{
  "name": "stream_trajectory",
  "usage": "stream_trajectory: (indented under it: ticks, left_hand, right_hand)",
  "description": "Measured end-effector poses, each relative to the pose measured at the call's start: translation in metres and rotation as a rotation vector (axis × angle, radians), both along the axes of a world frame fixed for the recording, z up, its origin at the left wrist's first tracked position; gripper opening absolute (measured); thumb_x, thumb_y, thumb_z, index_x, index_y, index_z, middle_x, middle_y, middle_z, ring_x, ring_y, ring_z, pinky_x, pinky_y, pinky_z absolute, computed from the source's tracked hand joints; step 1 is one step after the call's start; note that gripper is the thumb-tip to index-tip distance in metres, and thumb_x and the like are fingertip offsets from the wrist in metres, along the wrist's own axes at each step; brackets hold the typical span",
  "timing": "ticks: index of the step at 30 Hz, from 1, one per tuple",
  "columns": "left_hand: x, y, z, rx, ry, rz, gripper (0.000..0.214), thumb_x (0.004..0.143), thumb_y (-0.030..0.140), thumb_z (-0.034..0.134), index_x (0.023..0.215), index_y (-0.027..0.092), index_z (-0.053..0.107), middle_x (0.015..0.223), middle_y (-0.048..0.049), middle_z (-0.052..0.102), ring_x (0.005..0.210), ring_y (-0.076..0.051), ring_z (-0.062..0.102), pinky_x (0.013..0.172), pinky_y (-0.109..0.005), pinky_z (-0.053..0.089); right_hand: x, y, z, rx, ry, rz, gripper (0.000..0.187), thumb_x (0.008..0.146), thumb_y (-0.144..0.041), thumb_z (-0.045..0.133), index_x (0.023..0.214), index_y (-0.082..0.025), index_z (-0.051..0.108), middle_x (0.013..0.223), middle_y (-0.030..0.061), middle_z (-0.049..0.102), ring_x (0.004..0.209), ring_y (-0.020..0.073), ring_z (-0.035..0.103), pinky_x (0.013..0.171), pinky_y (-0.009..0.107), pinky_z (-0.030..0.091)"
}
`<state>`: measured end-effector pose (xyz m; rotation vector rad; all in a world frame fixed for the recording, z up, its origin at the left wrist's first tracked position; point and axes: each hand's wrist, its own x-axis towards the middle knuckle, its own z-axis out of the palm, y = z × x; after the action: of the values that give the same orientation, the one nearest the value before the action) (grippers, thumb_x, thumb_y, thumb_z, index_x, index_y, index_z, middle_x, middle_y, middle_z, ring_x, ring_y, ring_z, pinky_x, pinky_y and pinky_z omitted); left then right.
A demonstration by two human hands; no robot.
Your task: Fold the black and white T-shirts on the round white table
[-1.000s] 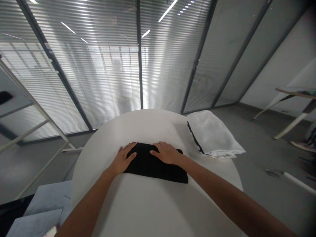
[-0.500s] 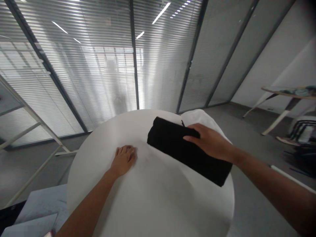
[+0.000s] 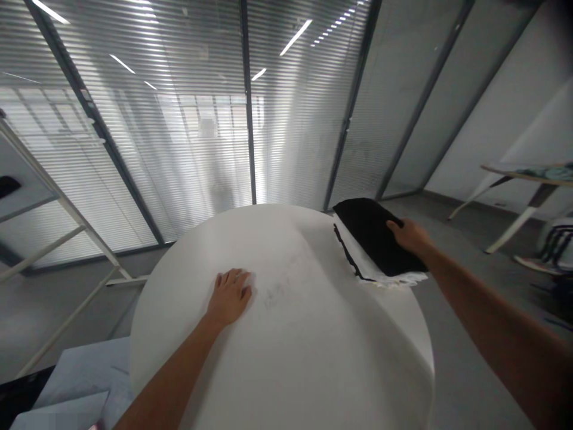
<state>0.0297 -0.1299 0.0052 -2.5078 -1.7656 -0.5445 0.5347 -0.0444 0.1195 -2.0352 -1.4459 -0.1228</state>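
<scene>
My right hand [image 3: 412,236] grips the right edge of a folded black cloth [image 3: 373,233], thumb on top and the other fingers mostly out of sight. This black cloth is over a white folded cloth pile [image 3: 358,248] at the table's far right edge; whether its whole underside touches the pile I cannot tell. A thin black strip [image 3: 347,254] shows along the pile's left side. On the round white table [image 3: 286,370], left of centre, my left hand [image 3: 229,295] lies palm down with its fingers a little apart, holding nothing.
Glass partitions with blinds [image 3: 201,155] stand beyond the table. A white metal frame [image 3: 67,206] is at the left, above pale sheets [image 3: 85,376] at lower left. Another table [image 3: 528,173] stands at the far right, with a striped item [image 3: 559,245] below it.
My right hand has carried the folded black cloth right and away from me, from mid-table to over the white pile. My left hand stays in place on the table.
</scene>
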Motion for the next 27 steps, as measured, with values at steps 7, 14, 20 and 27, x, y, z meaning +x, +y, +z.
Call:
stream_trajectory:
  ticks: [7, 14, 20, 27]
  left_hand:
    - [0.001, 0.002, -0.004, -0.008, -0.005, -0.004, 0.039, 0.093, 0.038, 0.043, 0.129, 0.027, 0.054, 0.135, -0.0085, 0.054, 0.126, -0.026, 0.046, 0.109, -0.051, 0.03]
    - [0.003, 0.0, 0.018, -0.093, 0.005, -0.028, 0.033, 0.091, 0.028, 0.043, 0.115, 0.023, 0.066, 0.123, -0.0071, 0.064, 0.115, -0.023, 0.056, 0.103, -0.042, 0.04]
    - [0.023, -0.021, 0.034, -0.094, 0.055, 0.01, 0.046, 0.097, 0.039, 0.036, 0.136, 0.022, 0.054, 0.139, -0.0105, 0.054, 0.129, -0.027, 0.048, 0.108, -0.044, 0.037]
    - [0.028, -0.035, -0.006, -0.162, 0.142, 0.102, 0.063, 0.095, 0.061, 0.023, 0.151, 0.033, 0.029, 0.159, -0.0097, 0.025, 0.145, -0.038, 0.02, 0.11, -0.065, 0.02]
  right_hand:
    - [-0.008, -0.005, -0.003, -0.172, -0.062, -0.08, 0.066, 0.096, -0.05, 0.036, 0.141, -0.002, 0.042, 0.12, 0.0339, 0.054, 0.103, 0.0272, 0.057, 0.075, 0.04, 0.033]
    - [-0.065, -0.049, 0.012, 0.24, -0.497, 0.106, 0.042, 0.097, -0.03, 0.038, 0.128, -0.01, 0.058, 0.132, 0.0231, 0.052, 0.126, 0.0327, 0.04, 0.098, 0.046, 0.028]
    - [-0.16, -0.09, -0.042, 0.063, -0.443, 0.656, 0.055, 0.098, -0.046, 0.033, 0.138, -0.012, 0.048, 0.137, 0.0163, 0.053, 0.13, 0.0266, 0.044, 0.107, 0.041, 0.034]
    - [-0.202, -0.112, -0.118, -0.195, -0.507, 0.729, 0.064, 0.098, -0.056, 0.024, 0.153, -0.024, 0.027, 0.158, 0.0079, 0.026, 0.145, 0.0294, 0.022, 0.113, 0.053, 0.02]
